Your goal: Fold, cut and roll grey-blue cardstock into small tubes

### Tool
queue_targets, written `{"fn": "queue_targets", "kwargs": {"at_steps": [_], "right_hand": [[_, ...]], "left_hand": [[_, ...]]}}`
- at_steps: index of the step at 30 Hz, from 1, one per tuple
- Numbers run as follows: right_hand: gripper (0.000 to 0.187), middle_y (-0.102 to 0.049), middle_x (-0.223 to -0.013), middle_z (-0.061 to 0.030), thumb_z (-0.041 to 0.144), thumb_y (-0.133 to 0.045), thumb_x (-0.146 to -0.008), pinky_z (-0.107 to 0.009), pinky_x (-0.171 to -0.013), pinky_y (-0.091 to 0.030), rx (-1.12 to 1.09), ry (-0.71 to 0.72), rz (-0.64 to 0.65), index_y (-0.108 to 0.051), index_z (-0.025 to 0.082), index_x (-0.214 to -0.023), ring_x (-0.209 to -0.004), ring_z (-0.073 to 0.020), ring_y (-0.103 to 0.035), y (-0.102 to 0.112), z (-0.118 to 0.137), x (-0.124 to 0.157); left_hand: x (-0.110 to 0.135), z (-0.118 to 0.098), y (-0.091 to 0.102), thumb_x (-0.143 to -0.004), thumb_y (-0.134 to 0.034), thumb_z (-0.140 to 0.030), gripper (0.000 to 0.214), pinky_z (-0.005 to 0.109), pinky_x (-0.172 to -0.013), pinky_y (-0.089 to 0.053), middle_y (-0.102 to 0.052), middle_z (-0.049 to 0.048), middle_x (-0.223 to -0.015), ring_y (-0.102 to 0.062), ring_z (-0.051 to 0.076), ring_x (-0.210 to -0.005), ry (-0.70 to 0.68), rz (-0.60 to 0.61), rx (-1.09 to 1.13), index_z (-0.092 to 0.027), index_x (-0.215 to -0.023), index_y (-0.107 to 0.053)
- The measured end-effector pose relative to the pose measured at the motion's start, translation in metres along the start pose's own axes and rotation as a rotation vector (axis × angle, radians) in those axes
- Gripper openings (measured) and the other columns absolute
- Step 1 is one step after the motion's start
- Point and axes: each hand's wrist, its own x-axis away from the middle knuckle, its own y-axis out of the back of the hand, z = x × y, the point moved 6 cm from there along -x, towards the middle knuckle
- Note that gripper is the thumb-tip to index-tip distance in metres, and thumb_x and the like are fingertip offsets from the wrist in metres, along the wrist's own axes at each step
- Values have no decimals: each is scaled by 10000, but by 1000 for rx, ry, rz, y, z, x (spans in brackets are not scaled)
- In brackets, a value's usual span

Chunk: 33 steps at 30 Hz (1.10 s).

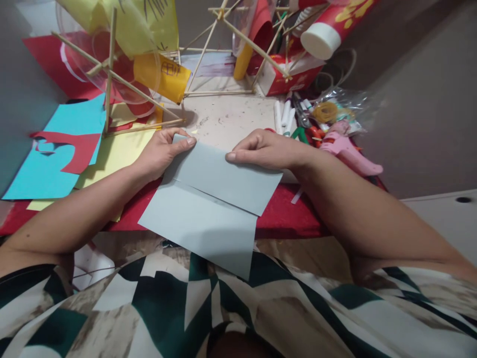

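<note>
A light grey-blue sheet of paper spans the table's front edge and hangs partly over it, with a crease or edge running across its middle. At its upper left corner my left hand pinches the paper between thumb and fingers. My right hand grips the far edge, thumb on top and fingers curled behind. The paper's upper part tilts up toward me; its lower part slopes down to the patterned clothing. Whether it is one folded sheet or two sheets, I cannot tell.
Stick frames stand at the back, near a red box. Turquoise paper and yellow paper lie left. White markers, a pink glue gun and a plastic bag lie right.
</note>
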Motion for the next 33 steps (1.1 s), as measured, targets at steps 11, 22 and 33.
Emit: {"fn": "queue_targets", "kwargs": {"at_steps": [11,22,33], "right_hand": [[521,-521,-501,25,673,-727,-777,-234,-431,-341,-169,-124,29,-638,187,-611,-431,-93,-434,-9,-10,-2],[534,-265,-568,51,551,-538,-923,-241,-450,-200,232,72,-7,-323,216,-567,-503,-79,-246,-9,0,-4],[555,-258,-567,55,578,-566,-914,-229,-440,-198,201,86,4,-330,213,-570,-500,-72,-239,-5,-3,-7]], "left_hand": [[-2,-1,-16,-658,-779,-225,173,219,-469,-379,-591,-41,-563,-509,101,-472,74,24,86,-177,-692,-616],[-3,1,-13,-568,-945,-410,419,220,-513,-413,-652,-23,-645,-568,108,-548,48,33,-40,-171,-750,-653],[-2,1,-18,-576,-918,-453,442,226,-510,-433,-653,-28,-639,-575,115,-543,52,8,13,-170,-762,-635]]}}
